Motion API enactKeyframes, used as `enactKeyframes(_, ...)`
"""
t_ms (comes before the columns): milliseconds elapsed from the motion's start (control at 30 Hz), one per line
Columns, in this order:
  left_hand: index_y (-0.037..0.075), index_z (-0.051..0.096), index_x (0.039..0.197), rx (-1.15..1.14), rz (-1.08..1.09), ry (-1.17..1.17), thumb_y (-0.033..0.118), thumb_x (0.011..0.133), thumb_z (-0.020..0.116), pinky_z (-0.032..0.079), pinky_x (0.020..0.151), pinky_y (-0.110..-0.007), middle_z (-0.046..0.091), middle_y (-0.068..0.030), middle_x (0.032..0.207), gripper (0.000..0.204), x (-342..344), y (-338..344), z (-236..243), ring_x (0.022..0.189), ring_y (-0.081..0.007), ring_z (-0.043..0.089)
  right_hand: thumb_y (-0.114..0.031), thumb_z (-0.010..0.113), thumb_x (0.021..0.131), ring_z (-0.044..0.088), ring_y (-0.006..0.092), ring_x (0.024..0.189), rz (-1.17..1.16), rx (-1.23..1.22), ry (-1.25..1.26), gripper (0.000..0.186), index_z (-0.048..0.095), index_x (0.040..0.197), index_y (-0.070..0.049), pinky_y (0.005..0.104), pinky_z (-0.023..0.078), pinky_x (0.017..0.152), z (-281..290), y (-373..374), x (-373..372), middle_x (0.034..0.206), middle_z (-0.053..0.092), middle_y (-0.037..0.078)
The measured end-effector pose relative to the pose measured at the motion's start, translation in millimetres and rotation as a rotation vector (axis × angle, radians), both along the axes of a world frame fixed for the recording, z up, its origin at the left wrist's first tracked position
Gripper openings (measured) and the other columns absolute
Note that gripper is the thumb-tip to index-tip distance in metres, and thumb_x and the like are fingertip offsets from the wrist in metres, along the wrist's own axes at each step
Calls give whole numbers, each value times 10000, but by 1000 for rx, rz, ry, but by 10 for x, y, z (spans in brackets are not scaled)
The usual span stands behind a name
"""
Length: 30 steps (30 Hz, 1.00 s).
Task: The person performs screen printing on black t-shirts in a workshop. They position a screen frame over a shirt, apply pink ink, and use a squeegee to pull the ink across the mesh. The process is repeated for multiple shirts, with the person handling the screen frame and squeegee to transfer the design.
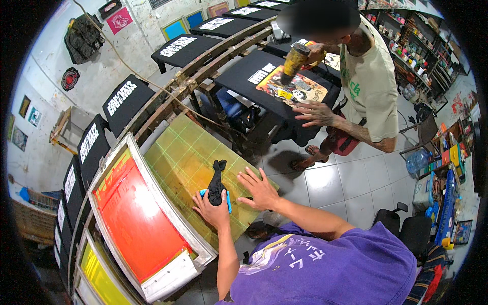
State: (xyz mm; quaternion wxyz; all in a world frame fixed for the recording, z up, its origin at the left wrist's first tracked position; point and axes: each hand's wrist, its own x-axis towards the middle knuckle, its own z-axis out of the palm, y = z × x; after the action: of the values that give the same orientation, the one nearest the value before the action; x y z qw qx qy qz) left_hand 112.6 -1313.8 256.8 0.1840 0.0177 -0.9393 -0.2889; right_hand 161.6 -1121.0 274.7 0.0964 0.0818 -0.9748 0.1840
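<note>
I count two people here, which makes four hands: the left hand (212, 211) and right hand (263, 195) of the one in the purple shirt (330, 259), and a pair on the co-worker (373, 86). Between us stand one gridded tabletop (175, 152), one black cloth (217, 185), one blue piece (229, 202) and one heat gun (294, 62). Screens make two: one red (145, 213), one yellow (104, 274). White-lettered black shirts (128, 104) number at least eight, the farthest cut off; colour prints (300, 90), two. On the wall, one jacket (84, 36), one pink poster (120, 20), one round emblem (70, 79); three coloured frames (175, 30) lean there. One water jug (418, 161). The shelf pots (401, 46) are too small to number.
</note>
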Motion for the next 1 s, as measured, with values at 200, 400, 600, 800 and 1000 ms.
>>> enactKeyframes(200, 44, 668, 1211, 15, -6, -6, 431, 789, 816, 203, 1189, -624, 481, -193, 1492, 590, 4, 17, 37, 1448, -403, 347, -612, 516, 944, 254, 319, 1496, 7, -27, -4, 808, 378, 1512, -55, 603, 150, 1201, 19, 21, -8, 1549, 398, 126)
enactKeyframes(400, 47, 669, 1209, 3, 1, -10, 432, 790, 815, 200, 1190, -625, 482, -193, 1490, 587, -8, 23, 35, 1443, -404, 355, -601, 523, 944, 234, 306, 1507, -3, -33, -33, 796, 375, 1514, -66, 600, 139, 1205, 20, 11, -12, 1565, 380, 110)
enactKeyframes(600, 47, 669, 1204, 15, -11, 5, 423, 784, 824, 197, 1190, -626, 483, -190, 1489, 585, -10, 14, 15, 1440, -402, 360, -602, 521, 944, 223, 300, 1513, -1, -27, -29, 791, 377, 1517, -77, 603, 130, 1207, 1, 11, -8, 1573, 371, 103)
enactKeyframes(800, 46, 669, 1201, 6, 0, 3, 423, 785, 826, 197, 1191, -627, 487, -185, 1486, 584, -20, 21, 1, 1444, -398, 356, -590, 537, 939, 218, 301, 1515, -4, -39, -40, 787, 382, 1514, -76, 600, 121, 1212, -21, 17, -23, 1574, 369, 107)
enactKeyframes(1000, 44, 671, 1200, 10, -3, 15, 427, 786, 824, 201, 1189, -628, 492, -189, 1480, 584, -18, 23, -1, 1447, -398, 351, -570, 556, 935, 235, 301, 1508, -6, -63, -22, 778, 388, 1508, -72, 596, 124, 1213, -20, 17, -16, 1565, 382, 109)
